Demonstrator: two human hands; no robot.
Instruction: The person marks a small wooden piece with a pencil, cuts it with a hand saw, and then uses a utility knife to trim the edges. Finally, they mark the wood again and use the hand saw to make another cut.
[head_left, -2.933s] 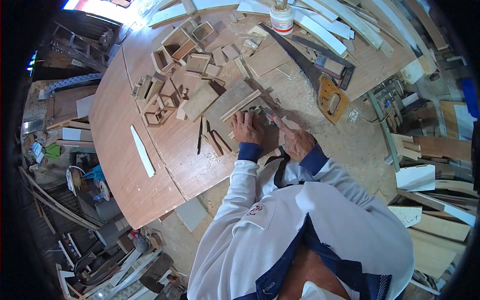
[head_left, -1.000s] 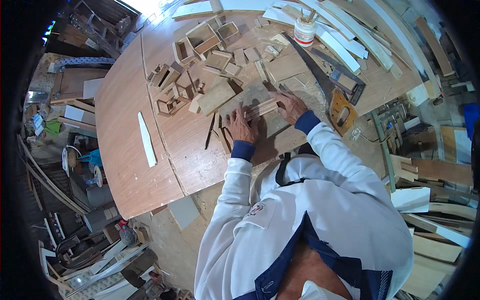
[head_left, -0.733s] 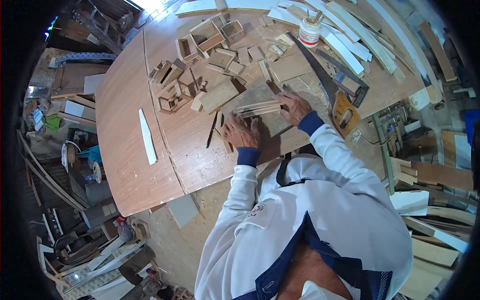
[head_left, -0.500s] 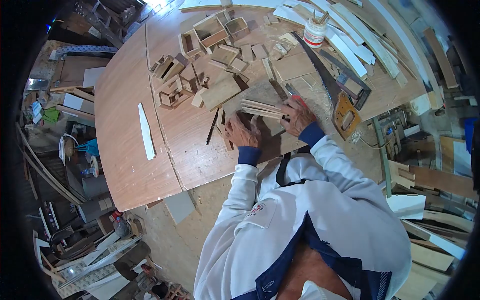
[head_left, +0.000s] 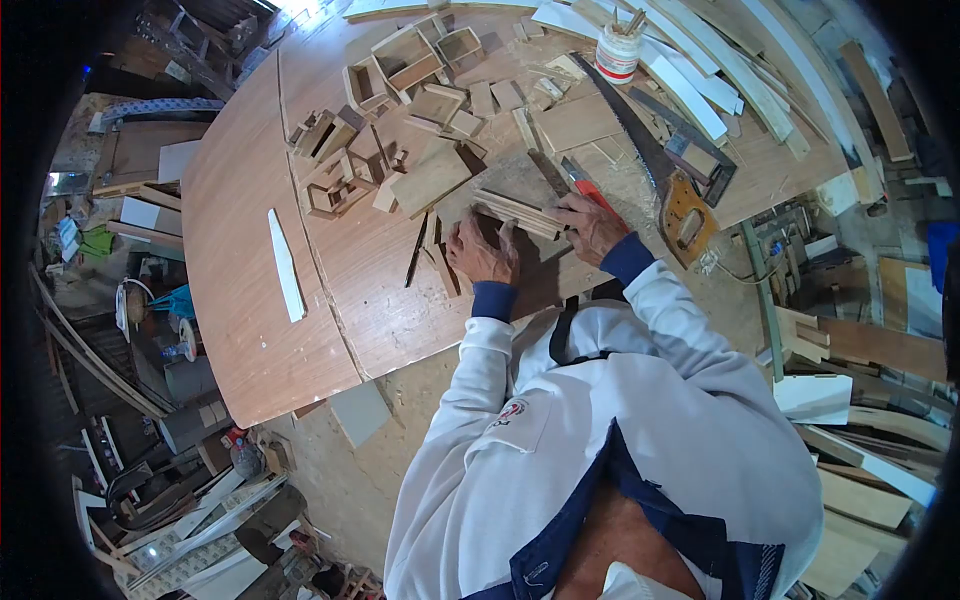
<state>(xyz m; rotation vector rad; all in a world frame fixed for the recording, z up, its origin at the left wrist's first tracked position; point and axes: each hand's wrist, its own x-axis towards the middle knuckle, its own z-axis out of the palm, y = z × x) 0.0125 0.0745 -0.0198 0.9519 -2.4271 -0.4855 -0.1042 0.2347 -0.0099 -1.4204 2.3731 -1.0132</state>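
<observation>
Several thin wooden strips (head_left: 518, 212) lie side by side as a bundle over a flat board near the table's front edge. My right hand (head_left: 592, 228) is closed on the right end of the bundle. At the bundle's left part, my left hand (head_left: 484, 251) has its fingers curled against the strips. A red-handled tool (head_left: 594, 192) lies just beyond my right hand. Loose wooden pieces (head_left: 440, 262) and a thin dark stick (head_left: 415, 252) rest left of my left hand. Behind the hands is a flat wooden block (head_left: 430, 182).
Small wooden boxes (head_left: 410, 65) stand at the back of the table (head_left: 235, 290). A handsaw (head_left: 688, 222), a metal square (head_left: 722, 180) and a white jar (head_left: 618, 55) are on the right. A white strip (head_left: 286, 266) lies at left.
The strips have come closer together and their left ends have shifted toward my left hand, which has moved up slightly against them. The whole view has shifted a little.
</observation>
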